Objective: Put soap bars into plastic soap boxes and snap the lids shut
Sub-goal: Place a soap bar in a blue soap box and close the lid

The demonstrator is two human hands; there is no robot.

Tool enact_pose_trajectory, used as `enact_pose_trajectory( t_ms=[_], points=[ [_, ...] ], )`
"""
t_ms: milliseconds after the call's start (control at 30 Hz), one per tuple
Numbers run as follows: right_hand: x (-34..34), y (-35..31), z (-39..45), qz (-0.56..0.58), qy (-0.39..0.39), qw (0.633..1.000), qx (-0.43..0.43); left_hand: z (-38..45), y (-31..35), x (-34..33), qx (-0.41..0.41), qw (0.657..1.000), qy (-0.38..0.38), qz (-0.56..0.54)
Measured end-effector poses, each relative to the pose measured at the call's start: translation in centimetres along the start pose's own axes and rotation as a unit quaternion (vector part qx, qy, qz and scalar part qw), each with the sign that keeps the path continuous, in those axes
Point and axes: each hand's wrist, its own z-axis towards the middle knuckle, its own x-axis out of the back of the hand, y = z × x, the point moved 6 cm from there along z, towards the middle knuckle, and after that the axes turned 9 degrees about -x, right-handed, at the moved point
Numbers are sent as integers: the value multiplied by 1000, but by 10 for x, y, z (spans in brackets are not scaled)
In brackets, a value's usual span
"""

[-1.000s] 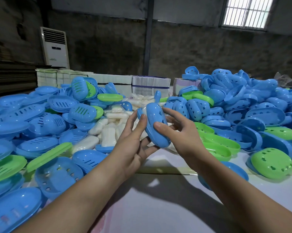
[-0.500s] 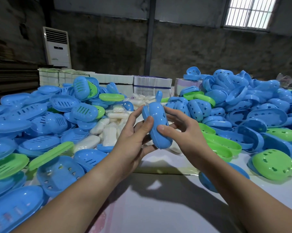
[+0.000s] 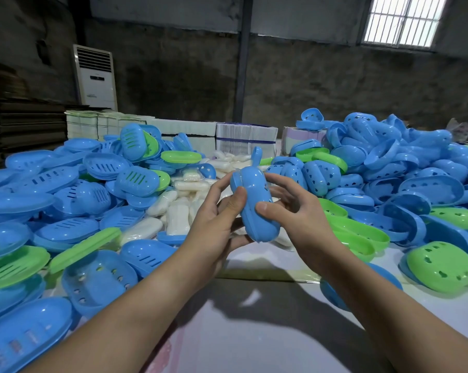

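Note:
I hold a blue plastic soap box point(image 3: 257, 204) upright above the table, between both hands. My left hand point(image 3: 216, 222) grips its left edge, thumb pressed on the front. My right hand point(image 3: 294, 211) grips its right side, thumb on the lower front and fingers behind. The two halves sit together with a seam showing along the left edge; whether a soap is inside is hidden. Wrapped white soap bars point(image 3: 177, 218) lie in a heap just behind my hands.
Piles of blue and green box halves rise at the left point(image 3: 66, 200) and at the right point(image 3: 405, 173). A green half point(image 3: 442, 266) lies at the near right. White table surface point(image 3: 254, 332) spreads in front. Stacked cartons point(image 3: 243, 140) stand at the back.
Both hands have kept their grip on the blue box and shifted it slightly; my left thumb has slid up its front. The camera view has drifted a little.

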Motion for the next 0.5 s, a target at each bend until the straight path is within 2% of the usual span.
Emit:
enact_pose_trajectory(
  t_ms=[167,500],
  points=[
    [1,-3,0,46,-8,999,-18,0,1,-1,3,1000,-6,-2],
    [0,-1,0,61,-20,997,-34,-2,0,-2,18,999,-32,30]
  ],
)
